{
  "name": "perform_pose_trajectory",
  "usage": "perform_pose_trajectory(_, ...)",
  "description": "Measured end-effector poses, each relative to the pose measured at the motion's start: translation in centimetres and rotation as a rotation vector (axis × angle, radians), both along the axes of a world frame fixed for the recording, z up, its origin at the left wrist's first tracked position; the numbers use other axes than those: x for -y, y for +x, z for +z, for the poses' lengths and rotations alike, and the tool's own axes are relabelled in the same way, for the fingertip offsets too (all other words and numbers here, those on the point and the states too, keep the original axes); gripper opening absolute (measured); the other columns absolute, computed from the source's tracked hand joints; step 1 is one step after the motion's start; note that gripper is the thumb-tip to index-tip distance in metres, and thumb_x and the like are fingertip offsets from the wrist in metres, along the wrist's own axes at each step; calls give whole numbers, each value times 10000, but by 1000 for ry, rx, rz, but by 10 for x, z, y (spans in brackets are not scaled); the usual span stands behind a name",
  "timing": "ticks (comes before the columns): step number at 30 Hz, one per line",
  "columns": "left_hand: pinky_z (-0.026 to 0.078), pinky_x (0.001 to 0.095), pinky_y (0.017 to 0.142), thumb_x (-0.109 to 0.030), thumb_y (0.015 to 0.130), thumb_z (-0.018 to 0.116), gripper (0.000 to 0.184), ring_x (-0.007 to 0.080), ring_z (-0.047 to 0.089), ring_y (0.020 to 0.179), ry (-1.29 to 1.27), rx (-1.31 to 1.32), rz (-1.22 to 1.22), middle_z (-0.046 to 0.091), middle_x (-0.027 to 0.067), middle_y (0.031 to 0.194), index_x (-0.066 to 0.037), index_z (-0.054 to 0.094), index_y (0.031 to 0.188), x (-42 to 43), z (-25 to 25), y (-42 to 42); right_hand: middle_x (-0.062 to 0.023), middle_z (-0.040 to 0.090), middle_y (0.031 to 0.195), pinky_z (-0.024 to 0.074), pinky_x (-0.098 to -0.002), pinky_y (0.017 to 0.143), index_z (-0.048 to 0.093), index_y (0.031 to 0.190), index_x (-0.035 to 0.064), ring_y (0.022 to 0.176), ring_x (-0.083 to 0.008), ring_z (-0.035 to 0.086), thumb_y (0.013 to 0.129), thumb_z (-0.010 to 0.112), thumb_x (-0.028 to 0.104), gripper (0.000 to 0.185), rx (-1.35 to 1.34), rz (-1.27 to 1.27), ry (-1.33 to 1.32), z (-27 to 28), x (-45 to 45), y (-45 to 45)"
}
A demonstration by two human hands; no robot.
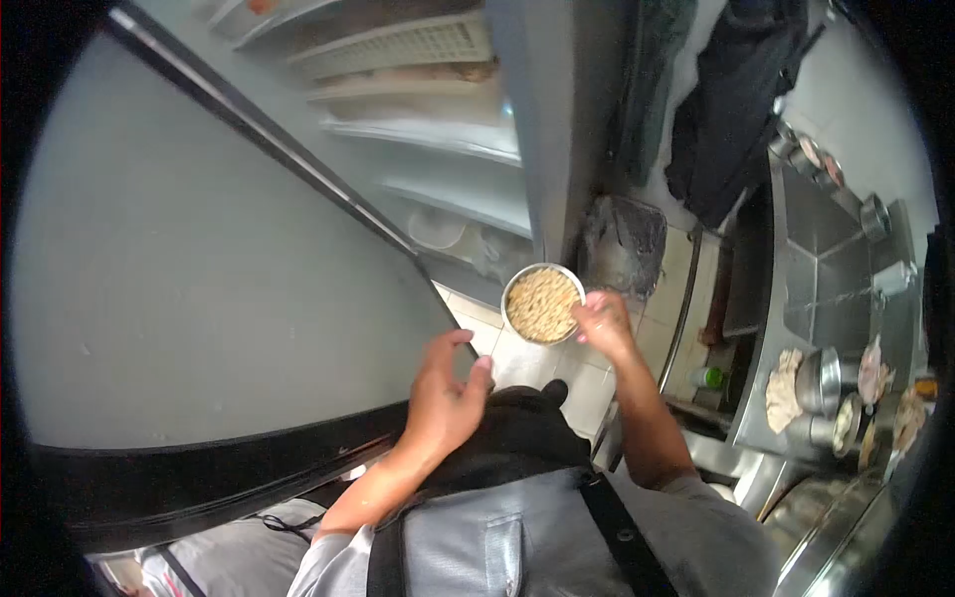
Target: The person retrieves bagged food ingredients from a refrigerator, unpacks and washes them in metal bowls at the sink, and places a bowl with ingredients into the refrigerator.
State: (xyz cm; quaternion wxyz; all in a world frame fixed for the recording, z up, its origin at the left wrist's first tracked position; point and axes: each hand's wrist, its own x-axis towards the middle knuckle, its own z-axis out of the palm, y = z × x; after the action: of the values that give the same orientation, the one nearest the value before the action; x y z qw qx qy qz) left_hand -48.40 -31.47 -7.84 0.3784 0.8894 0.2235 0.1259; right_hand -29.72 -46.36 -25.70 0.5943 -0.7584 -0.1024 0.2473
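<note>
My right hand (604,323) grips the rim of a round metal bowl (505,316) between thumb and fingers. The bowl is held level and is full of small pale tan pieces (543,303) that look like beans or nuts. To its lower left is my left hand (448,398), with thumb and fingers apart and nothing between them. That hand is beside the edge of the open refrigerator door (229,279); whether it touches the door I cannot tell. The bowl is in front of the lower part of the refrigerator.
Refrigerator shelves (423,134) hold a pale basket (408,50) and a clear container (438,227). A dark-lined bin (622,244) stands right of the bowl. Farther right, a steel sink (826,269) and counter carry metal pots (821,378). Another person's grey sleeve (229,552) shows at lower left.
</note>
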Motion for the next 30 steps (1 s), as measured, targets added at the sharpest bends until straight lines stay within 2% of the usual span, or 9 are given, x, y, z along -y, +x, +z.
perform_pose_trajectory(1, 435, 368, 846, -191, 867, 630, 373, 293, 544, 1018, -183, -40, 116, 566, 174, 1135, 4, 512, 1162, -8, 1, -9, -48, 538, 530, 412, -279, 377, 544, 596, 1, 420, -131, 529, 784, 616, 121, 235, 77, 63, -55, -9, -13, -4)
perform_pose_trajectory(2, 438, 330, 832, -227, 882, 628, 390, 218, 523, 1065, -132, -7, 158, 555, 147, 1183, -22, 508, 1191, -20, -5, -20, -38, 526, 527, 412, -278, 381, 529, 584, 10, 428, -123, 523, 780, 617, 119, 241, 58, 85, -32, -5, -25, -10)
perform_pose_trajectory(5, 442, 326, 838, -235, 886, 627, 391, 208, 511, 1088, -149, 22, 286, 550, 143, 1173, -14, 509, 1187, -41, -7, -49, -19, 498, 523, 416, -276, 395, 478, 552, 30, 452, -105, 511, 768, 619, 114, 272, -34, 133, -16, 14, -51, -22)
perform_pose_trajectory(9, 437, 328, 859, -204, 884, 622, 337, 211, 530, 1037, -184, 59, 482, 573, 131, 1081, 3, 538, 1136, -66, -5, -83, -79, 507, 475, 380, -345, 430, 533, 555, 18, 420, -147, 473, 744, 607, 204, 276, -29, 177, -21, 18, -64, -21)
perform_pose_trajectory(12, 434, 328, 879, -188, 875, 633, 309, 193, 551, 986, -330, 48, 600, 598, 110, 1036, 9, 558, 1103, -120, -39, -125, -43, 529, 543, 429, -277, 403, 490, 550, 26, 450, -118, 530, 766, 617, 113, 266, 50, 188, -91, -8, -103, -24)
perform_pose_trajectory(18, 453, 317, 811, -194, 865, 648, 349, 166, 555, 929, -385, 52, 566, 596, 104, 1043, -1, 555, 1140, -160, -38, -147, -76, 579, 583, 446, -270, 402, 541, 683, 19, 480, -154, 593, 797, 580, 104, 148, -149, -19, -133, 17, -168, -6)
perform_pose_trajectory(21, 430, 258, 662, -211, 847, 667, 290, 107, 504, 716, -549, -31, 439, 627, 51, 968, -28, 607, 1064, -193, -91, -140, -92, 583, 601, 467, -267, 418, 529, 701, 14, 534, -195, 636, 814, 552, 92, 139, -94, -115, 26, -4, -209, 12)
perform_pose_trajectory(24, 476, 287, 720, -114, 876, 637, 194, 124, 563, 803, -494, -320, 358, 629, 77, 1045, -46, 608, 1055, -223, -116, -124, -130, 603, 661, 507, -282, 450, 520, 729, -11, 577, -235, 662, 815, 532, 79, 125, -119, -196, -2, -7, -248, 36)
perform_pose_trajectory(30, 476, 246, 589, -54, 894, 596, 168, 113, 567, 724, -625, -267, 320, 636, 93, 1016, -21, 589, 1058, -276, -189, -143, -180, 622, 731, 547, -298, 484, 529, 812, -86, 646, -281, 687, 824, 528, 75, 162, -127, -316, 5, -28, -317, 86)
